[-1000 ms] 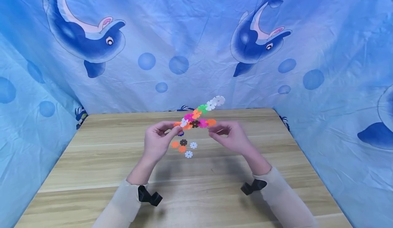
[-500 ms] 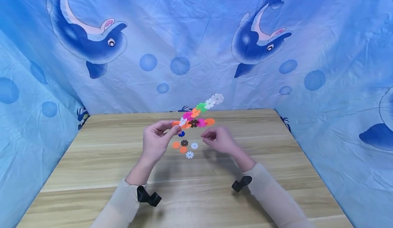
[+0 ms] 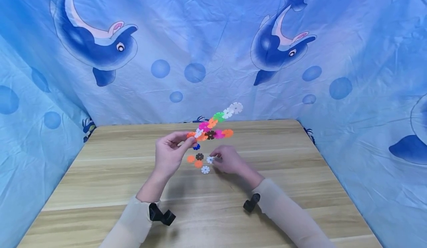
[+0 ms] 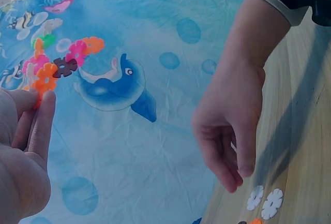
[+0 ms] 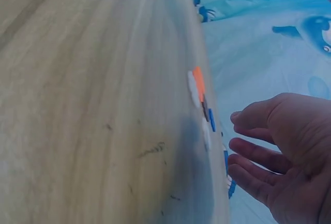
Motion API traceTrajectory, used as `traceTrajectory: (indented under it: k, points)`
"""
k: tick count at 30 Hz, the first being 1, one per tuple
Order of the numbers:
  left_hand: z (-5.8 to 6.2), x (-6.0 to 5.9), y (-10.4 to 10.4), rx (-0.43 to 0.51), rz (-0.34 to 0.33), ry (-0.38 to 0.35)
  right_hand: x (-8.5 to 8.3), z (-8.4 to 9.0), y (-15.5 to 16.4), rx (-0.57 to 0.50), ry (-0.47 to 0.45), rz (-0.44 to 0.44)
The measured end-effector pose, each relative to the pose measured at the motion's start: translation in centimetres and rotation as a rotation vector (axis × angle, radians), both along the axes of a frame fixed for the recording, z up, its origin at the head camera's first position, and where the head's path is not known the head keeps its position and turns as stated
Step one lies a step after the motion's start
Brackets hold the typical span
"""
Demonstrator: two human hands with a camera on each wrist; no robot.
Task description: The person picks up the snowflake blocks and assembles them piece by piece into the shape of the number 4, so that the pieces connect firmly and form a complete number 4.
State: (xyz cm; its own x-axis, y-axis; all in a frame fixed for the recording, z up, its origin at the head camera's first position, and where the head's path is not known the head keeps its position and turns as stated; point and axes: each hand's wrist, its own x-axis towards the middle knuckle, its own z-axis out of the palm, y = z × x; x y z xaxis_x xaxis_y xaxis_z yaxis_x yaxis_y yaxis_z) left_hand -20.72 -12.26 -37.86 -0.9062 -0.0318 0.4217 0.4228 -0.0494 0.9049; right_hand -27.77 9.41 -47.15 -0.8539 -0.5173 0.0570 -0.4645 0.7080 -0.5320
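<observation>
Pinching the snowflake-piece chain [image 3: 211, 129], left fingers [image 3: 186, 141] hold it aloft; right fingers [image 3: 217, 155], loosely curled, hover over a white piece [image 3: 209, 159].

Both arms wear cream sleeves [image 3: 133, 222], each wrist carrying what looks like a black camera mount [image 3: 161, 215].

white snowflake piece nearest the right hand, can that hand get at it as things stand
Probably yes. The right hand hangs just above the table, fingers loosely curled and holding nothing, right beside the white snowflake piece. Nothing lies between them; the other loose pieces sit on its far side.
</observation>
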Motion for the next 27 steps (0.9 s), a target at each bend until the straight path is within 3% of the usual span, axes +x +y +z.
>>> traceTrajectory:
  k: [5,11,15,22,27]
  points:
    - [-0.2,-0.1,0.1,0.005,-0.009,0.017,-0.3,-0.8,-0.8,0.066,0.015,0.035]
    - [-0.4,-0.2,0.2,0.024,-0.014,0.019,-0.3,-1.4,-1.2,0.141,0.112,0.089]
    - [-0.4,-0.2,0.3,0.035,-0.013,0.016,-0.1,-1.8,-1.3,0.153,0.126,0.054]
    - [-0.7,-0.2,0.2,0.04,-0.019,0.008,0.4,-1.9,-0.9,0.164,0.07,-0.03]
    - [-0.5,-0.3,0.0,0.032,-0.013,0.012,0.8,-1.7,-0.3,0.109,0.012,-0.069]
